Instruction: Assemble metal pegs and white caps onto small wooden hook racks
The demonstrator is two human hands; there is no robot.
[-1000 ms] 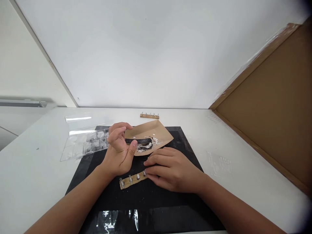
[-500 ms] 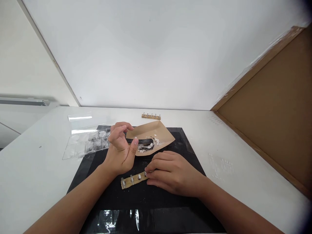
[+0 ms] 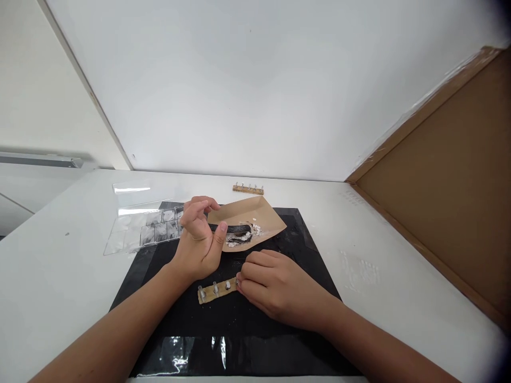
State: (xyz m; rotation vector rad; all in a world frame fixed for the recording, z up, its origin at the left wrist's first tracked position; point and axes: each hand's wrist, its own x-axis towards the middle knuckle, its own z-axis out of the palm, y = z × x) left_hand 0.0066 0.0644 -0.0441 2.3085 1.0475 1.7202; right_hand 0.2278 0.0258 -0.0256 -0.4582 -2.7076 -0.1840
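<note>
A narrow tan strip (image 3: 208,295) lies on the black mat, with small clear and white pieces standing in a row along it. My right hand (image 3: 275,282) is closed over the strip's right end, fingertips pressed together at a small shiny fitting; that end is hidden. My left hand (image 3: 199,234) is raised above the strip, palm turned inward, thumb out and fingers bent but apart. Behind its thumb is a brown paper tray (image 3: 267,215) holding small white pieces (image 3: 255,230) and a curved black strip (image 3: 235,229). One end of the black strip is hidden by my left hand.
A clear compartment box (image 3: 159,226) with its lid raised stands left of the tray, small contents in some cells. A second tan strip (image 3: 248,189) with pegs lies behind the tray. The black mat (image 3: 239,351) covers the white table's middle. A brown-framed panel (image 3: 439,186) rises at right.
My right hand's fingers have drawn closer together at the strip's right end. My left hand keeps nearly the same pose. The whole view has shifted slightly.
</note>
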